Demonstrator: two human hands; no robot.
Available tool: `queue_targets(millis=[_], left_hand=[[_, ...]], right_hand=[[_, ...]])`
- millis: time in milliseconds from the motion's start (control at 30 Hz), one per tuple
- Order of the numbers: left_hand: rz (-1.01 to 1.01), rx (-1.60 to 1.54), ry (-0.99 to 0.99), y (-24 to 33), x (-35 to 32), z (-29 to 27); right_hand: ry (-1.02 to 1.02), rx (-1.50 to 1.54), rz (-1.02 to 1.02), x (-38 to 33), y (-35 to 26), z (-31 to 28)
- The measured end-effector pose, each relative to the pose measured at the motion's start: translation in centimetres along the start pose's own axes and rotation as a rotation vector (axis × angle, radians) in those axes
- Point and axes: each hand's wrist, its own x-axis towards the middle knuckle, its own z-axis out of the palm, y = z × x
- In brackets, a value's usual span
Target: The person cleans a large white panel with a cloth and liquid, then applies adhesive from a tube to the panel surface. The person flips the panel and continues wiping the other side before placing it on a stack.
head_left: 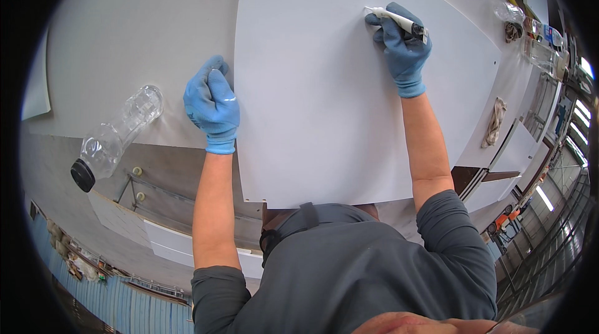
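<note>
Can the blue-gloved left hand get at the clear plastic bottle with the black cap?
Probably yes: the blue-gloved left hand shows nothing held, and the clear plastic bottle with the black cap is off to its left, with nothing visible in the way.

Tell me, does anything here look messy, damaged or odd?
Nothing looks spilled or broken. The left glove bears a white streak, standing out against the blue. A crumpled cloth lies to the right, bunched, not folded. The left bottle appears to lean past the table edge, but the wide lens may cause that.
</note>
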Motion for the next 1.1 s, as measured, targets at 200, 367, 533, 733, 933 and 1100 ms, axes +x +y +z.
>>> queue_targets(millis=[200,367,533,733,933,1100], left_hand=[[0.029,-0.019,0.097,0.08,-0.03,0.66],[0.037,-0.006,0.096,0.26,0.02,0.61],[0.043,0.006,0.085,0.26,0.08,0.50],[0.033,-0.004,0.087,0.09,0.08,0.56],[0.034,-0.013,0.099,0.14,-0.02,0.68],[0.038,-0.016,0.098,0.11,-0.03,0.68]], right_hand=[[0.018,-0.008,-0.012,-0.09,-0.09,0.03],[-0.011,-0.040,-0.001,-0.03,0.08,-0.08],[-0.007,-0.002,0.008,-0.05,0.23,-0.14],[-0.006,-0.028,-0.029,-0.06,0.19,-0.15],[-0.010,-0.049,-0.055,0.06,0.26,-0.07],[-0.007,-0.016,-0.011,0.02,0.26,-0.13]])
